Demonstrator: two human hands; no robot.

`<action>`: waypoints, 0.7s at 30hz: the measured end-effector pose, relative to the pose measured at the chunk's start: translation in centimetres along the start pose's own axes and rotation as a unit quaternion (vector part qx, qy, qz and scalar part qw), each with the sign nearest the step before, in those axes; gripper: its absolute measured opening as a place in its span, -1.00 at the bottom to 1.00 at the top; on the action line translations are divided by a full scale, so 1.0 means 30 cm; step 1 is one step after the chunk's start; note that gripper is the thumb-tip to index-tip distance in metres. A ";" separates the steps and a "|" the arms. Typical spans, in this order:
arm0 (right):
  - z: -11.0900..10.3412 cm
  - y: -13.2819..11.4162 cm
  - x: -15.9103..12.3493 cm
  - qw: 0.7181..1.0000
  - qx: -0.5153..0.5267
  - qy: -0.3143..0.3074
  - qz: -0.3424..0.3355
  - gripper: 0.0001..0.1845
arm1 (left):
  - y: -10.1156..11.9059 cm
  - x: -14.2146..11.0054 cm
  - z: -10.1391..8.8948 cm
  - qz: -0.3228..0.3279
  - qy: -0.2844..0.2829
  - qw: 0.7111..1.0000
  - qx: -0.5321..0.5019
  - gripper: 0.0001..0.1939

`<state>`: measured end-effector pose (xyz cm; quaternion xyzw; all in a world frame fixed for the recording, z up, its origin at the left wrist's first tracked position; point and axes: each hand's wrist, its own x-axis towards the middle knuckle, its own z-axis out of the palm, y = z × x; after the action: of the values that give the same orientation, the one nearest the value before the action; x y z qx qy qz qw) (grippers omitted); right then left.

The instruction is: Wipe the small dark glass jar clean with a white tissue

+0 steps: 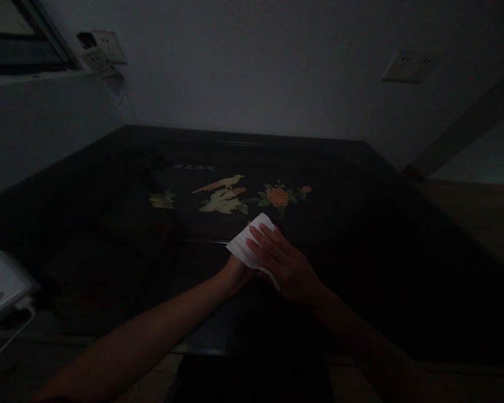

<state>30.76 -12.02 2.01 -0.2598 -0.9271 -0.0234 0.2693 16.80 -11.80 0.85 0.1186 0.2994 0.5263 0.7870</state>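
Note:
A white paper tissue [247, 246] lies between my two hands, above the near part of a dark, glossy tabletop [218, 263]. My right hand [288, 263] rests on top of the tissue, its fingers pressing it down, with a ring on one finger. Underneath is my left hand [237, 274]; the tissue and my right hand cover most of its fingers, so their pose is hidden. Just beyond the hands, the tabletop bears an inlaid picture of a bird [224, 183], a pink flower [277, 196] and a line of characters [194, 167].
A white device [4, 282] with a cable is at the left edge. Wall sockets [103, 53] are at the back left, and another socket plate [407, 66] is at the right. The table's far edge [243, 133] meets the wall. The room is very dim.

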 end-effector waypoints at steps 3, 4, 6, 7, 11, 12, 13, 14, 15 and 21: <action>-0.004 0.004 0.001 0.998 0.028 0.033 0.034 -0.49 | -0.010 0.002 0.012 0.023 0.026 0.998 0.043 -0.74; -0.006 0.006 0.001 0.997 0.044 0.051 0.049 -0.50 | -0.010 0.004 0.018 0.032 0.033 0.997 0.060 -0.75; -0.009 0.014 -0.002 0.988 0.087 0.089 0.089 -0.52 | -0.006 0.008 0.030 0.043 0.036 0.995 0.078 -0.74; -0.010 0.019 -0.005 0.981 0.111 0.109 0.112 -0.52 | -0.003 0.009 0.035 0.045 0.032 0.995 0.082 -0.72; -0.004 0.036 -0.022 0.950 0.181 0.173 0.187 -0.55 | 0.012 0.005 0.041 0.026 0.001 0.997 0.067 -0.62; -0.002 0.038 -0.025 0.946 0.189 0.180 0.195 -0.55 | 0.016 0.003 0.040 0.008 -0.001 0.998 0.060 -0.59; 0.000 0.038 -0.027 0.943 0.194 0.182 0.199 -0.55 | 0.021 0.003 0.039 -0.011 0.002 0.999 0.047 -0.56; 0.001 0.037 -0.028 0.943 0.197 0.180 0.200 -0.55 | 0.027 0.004 0.037 -0.029 0.008 0.999 0.029 -0.53; 0.002 0.034 -0.027 0.944 0.199 0.174 0.195 -0.54 | 0.032 0.006 0.036 -0.043 0.015 0.999 0.006 -0.52; -0.001 0.019 -0.017 0.978 0.151 0.115 0.092 -0.49 | 0.058 0.034 0.032 -0.035 0.041 0.991 -0.125 -0.55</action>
<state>31.41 -11.78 1.72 -0.2960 -0.8549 0.1121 0.4111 16.33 -10.02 2.12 -0.0132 0.2674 0.5361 0.8005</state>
